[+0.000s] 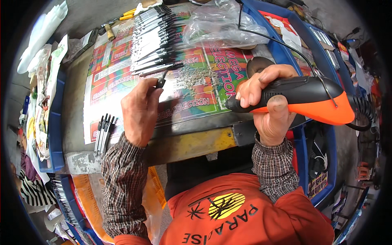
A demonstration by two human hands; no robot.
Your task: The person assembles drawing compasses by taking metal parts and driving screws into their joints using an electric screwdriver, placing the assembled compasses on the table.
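Note:
My left hand (141,108) is closed in a pinch on a slim rod with a black end (161,83), just below a long row of similar rods. That row of slim white-and-silver rods with black ends (151,38) lies side by side on the table. My right hand (271,102) is wrapped round an orange and black electric screwdriver (322,100), its tip pointing left. Between the hands, small silvery metal pieces (196,79) lie scattered on a colourful printed sheet (183,108). A few more rods (104,132) lie left of my left wrist.
Clear plastic bags (226,24) lie at the far side of the table. Blue bins stand at the left (57,122) and right (300,153). A dark round object (259,64) sits beyond my right hand. The screwdriver's coiled black cord (362,112) hangs at the right.

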